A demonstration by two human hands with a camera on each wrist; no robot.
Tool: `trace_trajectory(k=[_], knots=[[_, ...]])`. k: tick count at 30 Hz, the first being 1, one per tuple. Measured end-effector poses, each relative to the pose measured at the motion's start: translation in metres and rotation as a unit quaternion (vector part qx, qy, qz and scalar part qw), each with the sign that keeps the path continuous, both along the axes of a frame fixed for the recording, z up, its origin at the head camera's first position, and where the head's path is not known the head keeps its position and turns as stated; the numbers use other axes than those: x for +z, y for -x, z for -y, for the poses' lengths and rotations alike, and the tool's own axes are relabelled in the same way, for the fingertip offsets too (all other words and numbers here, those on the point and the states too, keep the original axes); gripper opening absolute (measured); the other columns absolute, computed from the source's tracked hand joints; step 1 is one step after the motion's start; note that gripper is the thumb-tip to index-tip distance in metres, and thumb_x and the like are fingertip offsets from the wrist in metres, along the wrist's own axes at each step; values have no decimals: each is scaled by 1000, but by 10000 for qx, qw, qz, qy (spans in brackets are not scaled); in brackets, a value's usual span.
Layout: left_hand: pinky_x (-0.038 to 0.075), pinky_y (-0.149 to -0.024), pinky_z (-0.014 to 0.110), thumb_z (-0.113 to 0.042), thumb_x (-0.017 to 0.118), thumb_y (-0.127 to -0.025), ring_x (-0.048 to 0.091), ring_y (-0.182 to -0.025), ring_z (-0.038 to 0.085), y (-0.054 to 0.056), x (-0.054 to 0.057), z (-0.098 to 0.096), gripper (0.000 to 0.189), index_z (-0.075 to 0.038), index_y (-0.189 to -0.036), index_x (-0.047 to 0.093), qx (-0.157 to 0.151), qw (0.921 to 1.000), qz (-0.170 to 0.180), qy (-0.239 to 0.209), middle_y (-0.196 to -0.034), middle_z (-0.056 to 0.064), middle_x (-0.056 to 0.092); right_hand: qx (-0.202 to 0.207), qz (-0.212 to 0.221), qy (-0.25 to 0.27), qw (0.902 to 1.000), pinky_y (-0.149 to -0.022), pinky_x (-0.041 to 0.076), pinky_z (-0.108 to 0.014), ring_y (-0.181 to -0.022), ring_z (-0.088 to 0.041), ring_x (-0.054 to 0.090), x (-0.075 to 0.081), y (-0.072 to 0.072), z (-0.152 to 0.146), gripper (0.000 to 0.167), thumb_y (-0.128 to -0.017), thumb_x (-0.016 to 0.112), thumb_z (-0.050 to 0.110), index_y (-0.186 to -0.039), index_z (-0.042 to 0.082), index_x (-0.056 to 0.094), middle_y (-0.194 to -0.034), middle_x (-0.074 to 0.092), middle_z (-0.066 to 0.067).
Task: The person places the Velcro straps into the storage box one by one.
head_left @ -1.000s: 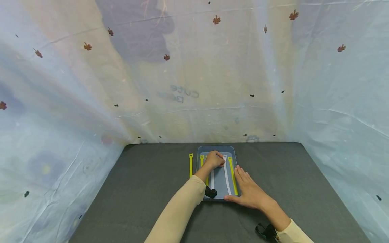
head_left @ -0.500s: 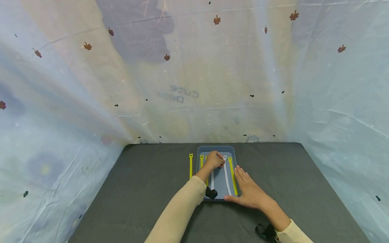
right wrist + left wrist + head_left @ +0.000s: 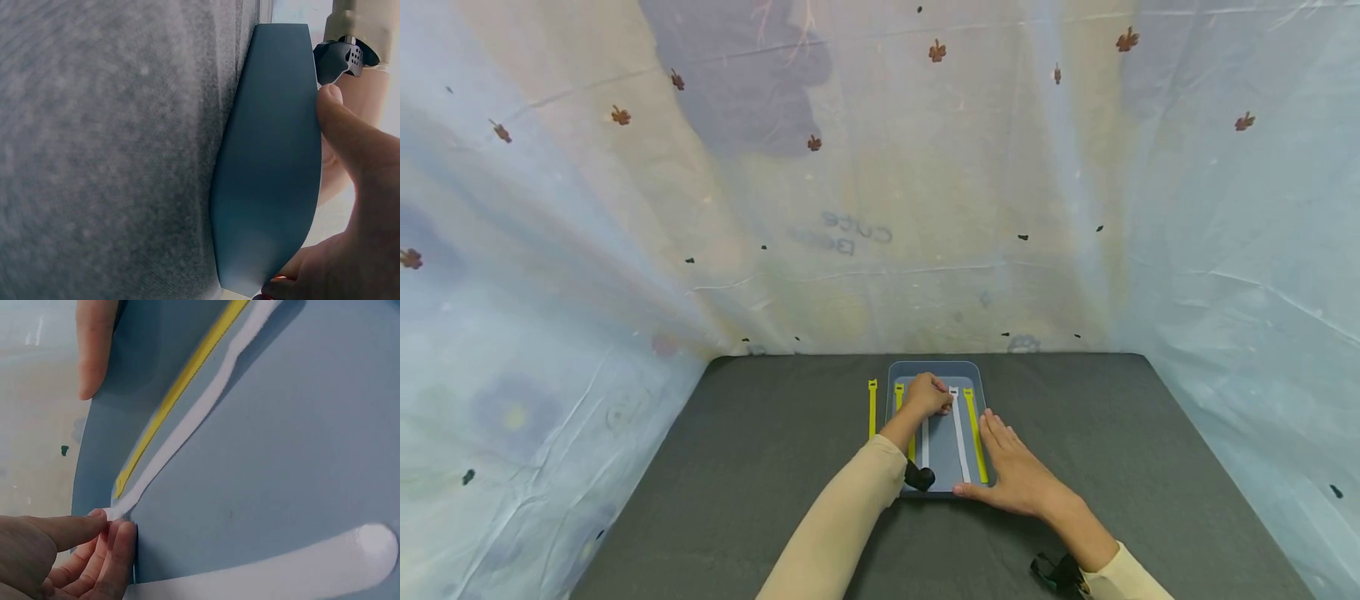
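Observation:
In the head view a blue-grey tray [image 3: 940, 367] holds yellow and white cable straps with slotted heads, laid lengthwise. My left hand [image 3: 928, 395] reaches over it and pinches the far end of a white cable strap [image 3: 959, 437] between thumb and fingertips. The left wrist view has this strap [image 3: 187, 428] slanting away from the pinch, slightly wavy, beside a yellow strap [image 3: 181, 387]. At the tray's near right corner my right hand [image 3: 1018, 473] is spread, fingers straight along the right side. Its thumb rests on the tray's rim in the right wrist view [image 3: 269, 156].
Another white strap [image 3: 926, 443] and a yellow strap [image 3: 899, 397] lie in the tray's left half, partly hidden by my left arm. Left of the tray, a yellow strap [image 3: 872, 408] lies on the dark grey cloth [image 3: 775, 467]. A patterned plastic curtain [image 3: 880, 183] encloses the table.
The slotted end of the white strap has shifted slightly toward me, and the strap lies straighter. My left hand has barely moved; the right hand has stayed in place.

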State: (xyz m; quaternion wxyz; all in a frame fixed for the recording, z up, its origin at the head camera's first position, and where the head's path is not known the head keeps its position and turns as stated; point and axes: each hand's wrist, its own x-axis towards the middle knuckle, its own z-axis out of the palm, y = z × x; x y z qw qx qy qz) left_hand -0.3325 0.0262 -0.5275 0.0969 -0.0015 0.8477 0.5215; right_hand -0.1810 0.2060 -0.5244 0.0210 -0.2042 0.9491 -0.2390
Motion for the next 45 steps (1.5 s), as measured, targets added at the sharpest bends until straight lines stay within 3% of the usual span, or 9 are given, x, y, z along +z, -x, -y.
trace_trajectory(k=[5, 9, 13, 20, 29, 39, 45], knots=[[64, -61, 28, -3, 78, -97, 78, -68, 21, 0, 3, 10, 10, -4, -99, 69, -135, 9988, -305, 356, -77, 8, 75, -32, -4, -79, 10000, -131, 21, -63, -163, -46, 17, -3, 0, 1, 129, -89, 71, 78, -166, -11, 18, -175, 13, -30], [64, -64, 30, -6, 78, -98, 79, -72, 24, 1, 12, 22, 10, -3, -102, 69, -296, 9972, -518, 441, -79, 11, 77, -45, 37, -55, 10000, -130, 21, -64, -163, -47, 17, -3, 0, 1, 129, -89, 71, 78, -166, -11, 18, -175, 13, -30], [66, -72, 40, -3, 75, -99, 79, -79, 31, 1, 21, 32, 8, 0, -105, 70, -477, 9969, -580, 213, -87, 17, 78, -48, 56, -20, 10000, -130, 21, -65, -162, -48, 17, -1, 0, 1, 129, -88, 72, 77, -166, -12, 18, -175, 13, -31], [64, -91, 53, -12, 74, -103, 77, -99, 43, 2, 36, 54, 16, -1, -113, 69, -711, 9967, -362, -142, -102, 20, 78, -81, 139, -78, 9998, -131, 20, -63, -163, -47, 16, 0, 0, 2, 130, -88, 72, 78, -167, -10, 18, -176, 12, -30], [60, -100, 58, -22, 71, -106, 74, -107, 47, 9, 45, 87, 26, 0, -120, 70, -899, 9944, -492, -267, -114, 28, 75, -58, 132, -35, 9999, -131, 20, -64, -163, -48, 16, 4, -1, 2, 129, -88, 73, 76, -166, -11, 18, -175, 12, -31], [60, -99, 57, -18, 70, -106, 74, -105, 45, 7, 48, 117, 25, 2, -120, 70, -654, 9955, -666, -145, -110, 23, 74, -46, -30, -39, 10000, -130, 23, -65, -162, -48, 19, 3, -2, 1, 129, -88, 74, 75, -165, -13, 20, -174, 15, -33], [62, -97, 54, -16, 71, -106, 75, -102, 43, 13, 41, 134, 22, 3, -117, 69, -450, 9960, -763, -76, -104, 17, 75, -24, -82, -87, 9999, -130, 23, -64, -162, -48, 19, 1, 0, 2, 130, -88, 74, 76, -165, -13, 20, -174, 16, -32]])
